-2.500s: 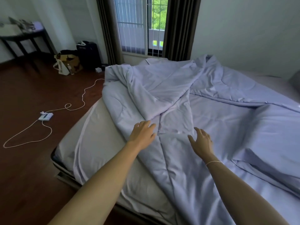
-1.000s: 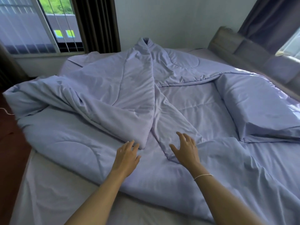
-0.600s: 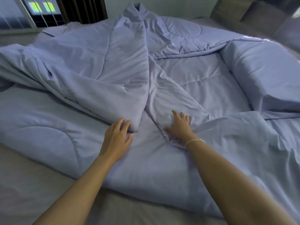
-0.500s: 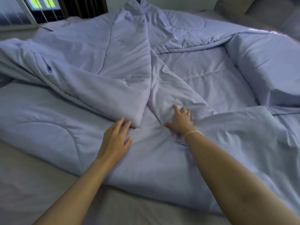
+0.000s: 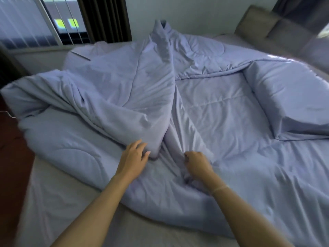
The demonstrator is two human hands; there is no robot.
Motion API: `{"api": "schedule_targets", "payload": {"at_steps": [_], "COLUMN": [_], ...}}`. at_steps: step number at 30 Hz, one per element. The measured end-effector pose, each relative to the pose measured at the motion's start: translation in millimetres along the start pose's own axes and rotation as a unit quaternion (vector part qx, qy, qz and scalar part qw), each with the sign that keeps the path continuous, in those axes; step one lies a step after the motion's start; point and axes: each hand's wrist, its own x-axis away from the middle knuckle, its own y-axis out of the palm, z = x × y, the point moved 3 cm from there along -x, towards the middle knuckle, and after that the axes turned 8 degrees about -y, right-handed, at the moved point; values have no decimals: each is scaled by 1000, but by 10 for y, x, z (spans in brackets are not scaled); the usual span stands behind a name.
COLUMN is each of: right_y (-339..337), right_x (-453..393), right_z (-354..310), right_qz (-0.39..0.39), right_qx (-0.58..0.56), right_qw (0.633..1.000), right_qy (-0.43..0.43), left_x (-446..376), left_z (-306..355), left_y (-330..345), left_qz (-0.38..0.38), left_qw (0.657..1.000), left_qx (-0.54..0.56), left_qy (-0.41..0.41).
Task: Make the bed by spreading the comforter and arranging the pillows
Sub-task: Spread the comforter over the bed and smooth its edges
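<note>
A person's right hand [image 5: 196,164] is gripping a bunched fold of the lavender comforter [image 5: 222,111], which is lying rumpled across the bed [image 5: 53,202]. The left hand [image 5: 132,158], fingers loosely extended, is touching the tip of a folded-over corner just beside it.

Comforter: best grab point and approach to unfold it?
Probably the folded-over corner of the comforter, at the near edge between both hands. It ends in a loose raised tip, so coming from the near side with fingers under it suits. The left hand touches that tip; the right hand grips the neighbouring fold.
</note>
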Motion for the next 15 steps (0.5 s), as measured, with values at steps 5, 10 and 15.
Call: {"api": "schedule_targets", "payload": {"at_steps": [5, 10, 15], "right_y": [-81, -24, 351], "right_x": [1184, 2016, 2441], "right_z": [-405, -821, -1134], "right_qz": [-54, -57, -44], "right_qx": [33, 18, -2], "right_qw": [997, 992, 993], "right_qy": [-49, -109, -106], "left_x": [115, 498, 996], "left_z": [395, 711, 545], "left_y": [-429, -156, 127], "left_qz": [-101, -221, -245], "left_qw": [990, 964, 956], "left_qx": [81, 40, 11], "left_qy": [-53, -141, -162]}}
